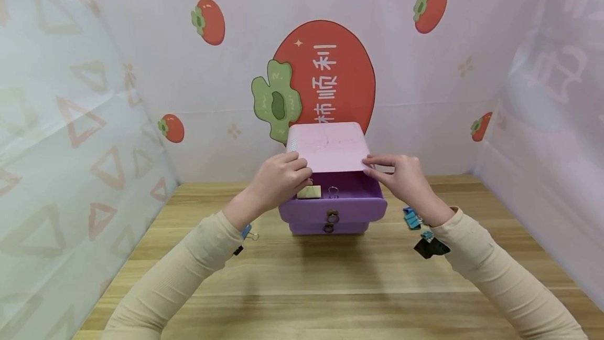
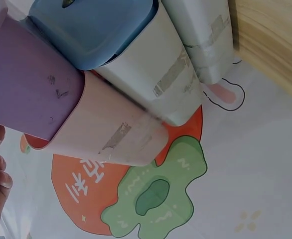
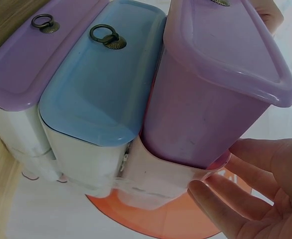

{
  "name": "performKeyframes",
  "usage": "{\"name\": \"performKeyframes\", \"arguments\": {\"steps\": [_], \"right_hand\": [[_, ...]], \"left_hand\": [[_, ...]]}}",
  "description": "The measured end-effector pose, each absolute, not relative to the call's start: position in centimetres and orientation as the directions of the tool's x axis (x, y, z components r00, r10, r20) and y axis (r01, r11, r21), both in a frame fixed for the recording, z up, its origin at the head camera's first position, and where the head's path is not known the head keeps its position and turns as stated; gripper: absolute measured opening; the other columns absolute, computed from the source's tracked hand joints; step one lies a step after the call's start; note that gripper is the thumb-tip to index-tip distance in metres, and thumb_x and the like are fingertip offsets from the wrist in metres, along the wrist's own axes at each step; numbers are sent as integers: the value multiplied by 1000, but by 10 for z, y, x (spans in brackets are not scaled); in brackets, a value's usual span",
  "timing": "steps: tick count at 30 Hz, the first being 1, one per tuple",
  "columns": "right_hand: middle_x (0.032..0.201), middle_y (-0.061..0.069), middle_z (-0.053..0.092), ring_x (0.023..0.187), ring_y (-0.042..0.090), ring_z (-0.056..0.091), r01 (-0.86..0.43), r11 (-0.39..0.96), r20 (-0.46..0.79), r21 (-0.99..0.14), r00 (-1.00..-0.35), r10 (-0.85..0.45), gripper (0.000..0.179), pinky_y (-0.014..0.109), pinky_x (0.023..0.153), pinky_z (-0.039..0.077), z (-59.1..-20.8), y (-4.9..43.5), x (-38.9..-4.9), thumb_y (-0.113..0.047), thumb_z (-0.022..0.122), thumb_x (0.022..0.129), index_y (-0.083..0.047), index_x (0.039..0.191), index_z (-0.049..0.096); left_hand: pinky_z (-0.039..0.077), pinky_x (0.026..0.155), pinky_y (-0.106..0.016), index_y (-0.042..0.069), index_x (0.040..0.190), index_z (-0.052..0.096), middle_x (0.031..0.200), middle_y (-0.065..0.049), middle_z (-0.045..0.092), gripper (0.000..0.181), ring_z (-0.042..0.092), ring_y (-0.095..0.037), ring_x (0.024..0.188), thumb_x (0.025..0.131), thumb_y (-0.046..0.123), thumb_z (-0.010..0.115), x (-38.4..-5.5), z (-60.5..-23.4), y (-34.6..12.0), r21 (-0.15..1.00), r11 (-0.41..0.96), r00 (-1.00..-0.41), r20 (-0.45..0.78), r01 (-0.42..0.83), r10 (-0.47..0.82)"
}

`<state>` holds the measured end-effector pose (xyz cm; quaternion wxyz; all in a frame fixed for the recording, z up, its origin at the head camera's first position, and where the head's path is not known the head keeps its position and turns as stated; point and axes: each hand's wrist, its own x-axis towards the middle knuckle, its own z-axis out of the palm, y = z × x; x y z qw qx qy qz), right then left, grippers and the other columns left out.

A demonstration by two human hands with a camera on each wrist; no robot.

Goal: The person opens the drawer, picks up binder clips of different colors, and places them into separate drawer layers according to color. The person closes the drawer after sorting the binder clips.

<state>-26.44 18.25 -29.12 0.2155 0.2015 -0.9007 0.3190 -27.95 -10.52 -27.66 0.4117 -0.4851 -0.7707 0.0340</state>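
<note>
A small drawer cabinet [image 1: 325, 146] with a pink top stands at the back centre of the table. Its purple top drawer [image 1: 332, 209] is pulled out. Inside lie a yellow block-like piece [image 1: 309, 192] and the wire handles of a binder clip [image 1: 333, 192]. My left hand [image 1: 284, 177] is at the drawer's left side, its curled fingertips close to the yellow piece; whether they hold anything is hidden. My right hand [image 1: 401, 174] pinches the front right corner of the pink top between thumb and fingers, which also appear beside the pink shell [image 3: 156, 179] in the right wrist view.
Blue and black binder clips [image 1: 245, 235] lie by the left forearm. Several more clips [image 1: 412, 218] and a black piece [image 1: 430, 248] lie by the right forearm. Below the top drawer are a blue drawer [image 3: 98, 89] and another purple drawer [image 3: 31, 55]. Printed cloth walls surround the table [image 1: 330, 293].
</note>
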Motion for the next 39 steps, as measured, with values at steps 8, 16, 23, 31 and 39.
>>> {"name": "performKeyframes", "arguments": {"steps": [8, 16, 23, 31, 39], "right_hand": [[116, 9, 68, 100, 26, 68, -491, 714, 505, -500, -835, -220, 26, 37, 71, 58, -291, 182, -265, -27, 69, 87, -12, 108, 73], [116, 9, 68, 102, 27, 67, -484, 717, 496, -501, -840, -220, 26, 38, 72, 58, -291, 182, -265, -27, 69, 87, -13, 108, 73], [116, 9, 68, 101, 27, 67, -478, 729, 489, -491, -843, -223, 26, 38, 72, 58, -290, 182, -266, -27, 69, 87, -13, 109, 73], [116, 9, 68, 101, 27, 67, -477, 725, 491, -496, -843, -219, 26, 39, 72, 58, -289, 183, -266, -27, 69, 87, -13, 109, 73], [116, 9, 68, 102, 27, 67, -478, 724, 493, -498, -843, -218, 26, 39, 73, 58, -291, 183, -266, -28, 69, 87, -13, 108, 73]], "left_hand": [[39, 55, -22, 15, 64, 63, 61, 5, 50, 21, 39, -15, 63, 79, 20, 76, -284, -277, -99, -444, 492, -173, 585, 749, 792], [39, 54, -21, 22, 73, 73, 61, 9, 51, 9, 39, -13, 62, 81, 26, 75, -288, -278, -100, -422, 468, -177, 566, 777, 805], [45, 58, -23, 15, 81, 76, 68, 5, 59, 9, 45, -14, 65, 83, 23, 73, -286, -273, -108, -372, 459, -154, 618, 806, 771], [48, 63, -26, 6, 79, 71, 73, -2, 61, 8, 52, -18, 70, 83, 13, 73, -282, -270, -127, -283, 494, -139, 741, 822, 657], [46, 60, -28, 4, 78, 69, 73, -4, 59, 8, 50, -18, 68, 77, 8, 76, -278, -281, -156, -216, 563, -194, 791, 798, 580]]}}
